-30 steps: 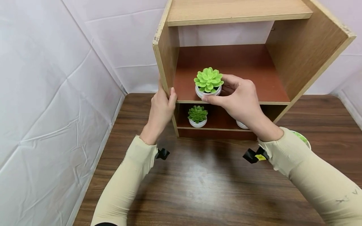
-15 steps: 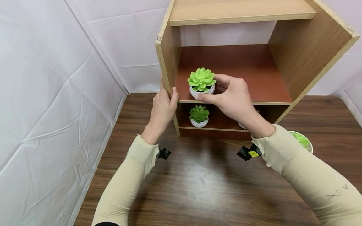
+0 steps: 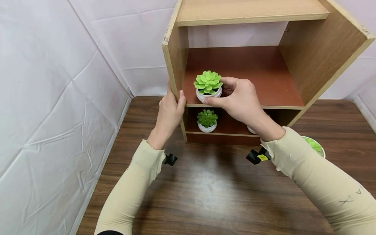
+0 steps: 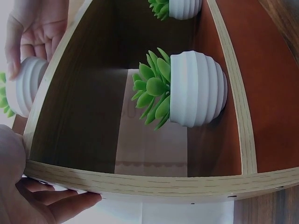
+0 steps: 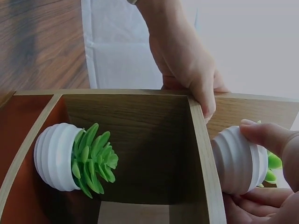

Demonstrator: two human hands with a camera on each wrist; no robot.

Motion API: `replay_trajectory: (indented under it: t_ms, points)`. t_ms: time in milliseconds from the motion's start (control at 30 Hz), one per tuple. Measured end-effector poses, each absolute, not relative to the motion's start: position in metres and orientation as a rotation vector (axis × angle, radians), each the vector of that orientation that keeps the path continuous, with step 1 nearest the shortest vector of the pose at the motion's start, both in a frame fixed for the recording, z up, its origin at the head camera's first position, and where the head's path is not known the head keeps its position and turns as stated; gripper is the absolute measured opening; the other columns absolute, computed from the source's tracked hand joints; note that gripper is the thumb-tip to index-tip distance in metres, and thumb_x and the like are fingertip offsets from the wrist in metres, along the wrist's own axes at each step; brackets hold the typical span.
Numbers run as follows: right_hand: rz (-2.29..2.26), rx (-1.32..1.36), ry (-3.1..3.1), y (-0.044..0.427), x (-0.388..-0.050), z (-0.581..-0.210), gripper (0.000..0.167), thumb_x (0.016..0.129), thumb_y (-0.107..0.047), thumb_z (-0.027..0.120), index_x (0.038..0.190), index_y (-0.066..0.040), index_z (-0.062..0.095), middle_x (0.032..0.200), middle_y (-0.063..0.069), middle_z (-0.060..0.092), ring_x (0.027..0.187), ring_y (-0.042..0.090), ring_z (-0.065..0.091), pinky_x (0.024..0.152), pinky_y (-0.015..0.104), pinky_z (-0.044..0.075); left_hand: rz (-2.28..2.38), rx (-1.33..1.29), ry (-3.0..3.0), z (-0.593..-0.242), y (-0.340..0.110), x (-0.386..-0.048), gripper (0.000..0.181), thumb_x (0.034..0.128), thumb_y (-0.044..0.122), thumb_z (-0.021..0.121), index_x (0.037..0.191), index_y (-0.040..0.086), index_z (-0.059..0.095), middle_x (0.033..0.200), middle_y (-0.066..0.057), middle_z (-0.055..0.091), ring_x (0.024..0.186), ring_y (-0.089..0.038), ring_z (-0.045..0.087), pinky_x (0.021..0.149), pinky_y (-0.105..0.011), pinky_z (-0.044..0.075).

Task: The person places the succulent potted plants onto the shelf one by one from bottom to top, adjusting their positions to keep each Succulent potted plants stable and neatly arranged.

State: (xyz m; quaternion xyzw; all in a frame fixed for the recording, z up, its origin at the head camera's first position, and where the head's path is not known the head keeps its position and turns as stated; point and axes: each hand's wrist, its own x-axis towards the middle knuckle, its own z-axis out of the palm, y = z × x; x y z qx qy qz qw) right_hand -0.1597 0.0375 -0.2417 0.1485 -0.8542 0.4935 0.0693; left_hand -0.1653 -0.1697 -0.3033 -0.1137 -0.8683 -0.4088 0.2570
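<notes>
My right hand holds a potted succulent with bright green leaves, thumb in front of its white ribbed pot and fingers at the side. The pot stands upright at the front left of the middle shelf board; in the right wrist view, the white pot appears to meet the board. My left hand grips the shelf unit's left side panel, thumb on the inner side and fingers outside. Below, a darker green potted succulent sits at the left of the lower compartment.
Another white pot in the lower compartment is mostly hidden by my right wrist. A white-rimmed round container with green leaves is on the wooden floor, partly behind my right sleeve. A white sheet hangs along the left.
My right hand and its succulent have moved left along the middle board, toward the left panel, mostly in the first half second. The left hand keeps its grip on the panel.
</notes>
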Motion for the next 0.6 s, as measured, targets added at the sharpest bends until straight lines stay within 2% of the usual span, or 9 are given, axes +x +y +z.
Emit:
replay_trajectory:
  t_ms: [600]
  points:
    - [1.518, 0.453, -2.641, 0.0377, -0.1642, -0.2397, 0.059, 0.071, -0.031, 0.090, 0.122, -0.008, 0.069, 0.104, 0.006, 0.072, 0.094, 0.015, 0.068, 0.080, 0.026, 0.050, -1.122, -0.307, -2.346, -0.3043, -0.1732, -0.1657, 0.057, 0.0998, 0.017, 0.045, 0.151, 0.000, 0.025, 0.100, -0.022, 0.063, 0.081, -0.031, 0.063, 0.069, -0.044, 0.052]
